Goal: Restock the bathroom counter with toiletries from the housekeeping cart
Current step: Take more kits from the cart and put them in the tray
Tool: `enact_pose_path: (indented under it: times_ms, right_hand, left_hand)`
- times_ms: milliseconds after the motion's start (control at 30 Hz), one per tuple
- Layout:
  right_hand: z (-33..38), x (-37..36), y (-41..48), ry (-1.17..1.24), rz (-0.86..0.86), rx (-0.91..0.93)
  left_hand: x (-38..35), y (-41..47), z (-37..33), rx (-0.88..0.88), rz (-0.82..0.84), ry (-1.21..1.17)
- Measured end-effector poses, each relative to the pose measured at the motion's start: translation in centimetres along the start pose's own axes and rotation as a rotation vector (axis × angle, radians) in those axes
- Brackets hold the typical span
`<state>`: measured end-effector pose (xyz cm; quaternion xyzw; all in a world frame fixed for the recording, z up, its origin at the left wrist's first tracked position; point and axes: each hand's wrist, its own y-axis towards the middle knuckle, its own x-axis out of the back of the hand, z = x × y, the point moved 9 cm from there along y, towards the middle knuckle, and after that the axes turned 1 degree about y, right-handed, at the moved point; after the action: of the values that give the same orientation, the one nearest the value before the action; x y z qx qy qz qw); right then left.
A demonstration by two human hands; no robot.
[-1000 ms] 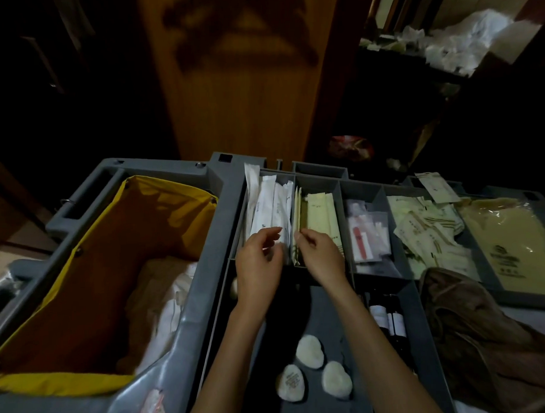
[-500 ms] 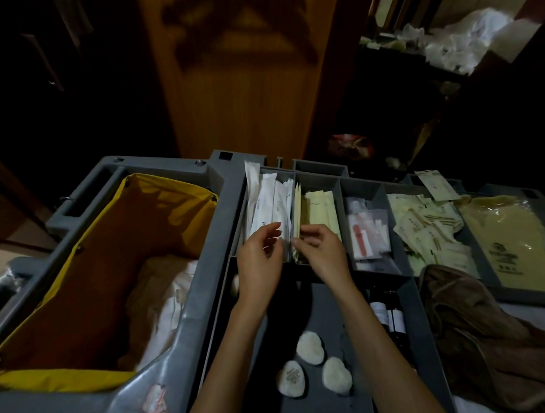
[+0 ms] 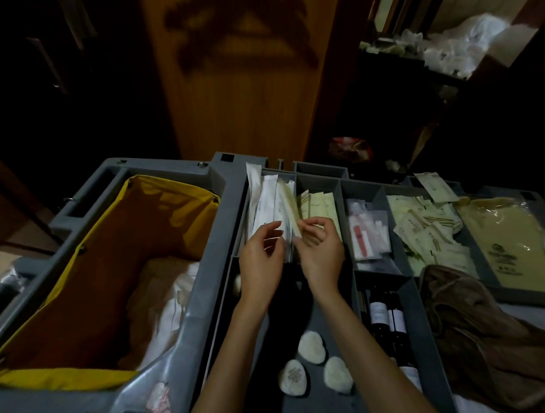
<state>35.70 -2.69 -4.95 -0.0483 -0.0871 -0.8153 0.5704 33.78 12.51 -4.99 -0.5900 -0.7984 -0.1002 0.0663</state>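
The grey housekeeping cart has a tray of compartments filled with toiletries. Long white packets stand in the far-left compartment, cream sachets in the one beside it. My right hand pinches a long pale-yellow packet and holds it tilted up over the divider between those two compartments. Just to its left, my left hand hovers over the white packets with fingers loosely spread, holding nothing.
A yellow laundry bag with linen fills the cart's left side. Three white heart-shaped soaps, dark bottles, clear kits, loose cream sachets, a tan bag and a brown cloth lie around. A wooden door stands behind.
My right hand has lifted a pale-yellow packet out of the compartment, raising it leftward over the divider. My left hand has opened and drawn slightly back.
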Motion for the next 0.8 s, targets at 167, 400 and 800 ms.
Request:
enact_pose_path:
  times_ms: [167, 400, 800]
  right_hand:
    - [1.2, -0.1, -1.3, 0.037, -0.013, 0.125]
    - [3.4, -1.2, -2.9, -0.034, 0.114, 0.298]
    - [-1.4, -0.6, 2.4, -0.441, 0.164, 0.007]
  left_hand:
    - [-0.1, -0.2, 0.0, 0.045, 0.005, -0.04]
    - [-0.2, 0.0, 0.4, 0.112, 0.031, -0.311]
    - [1.0, 0.5, 2.1, 0.215, -0.065, -0.387]
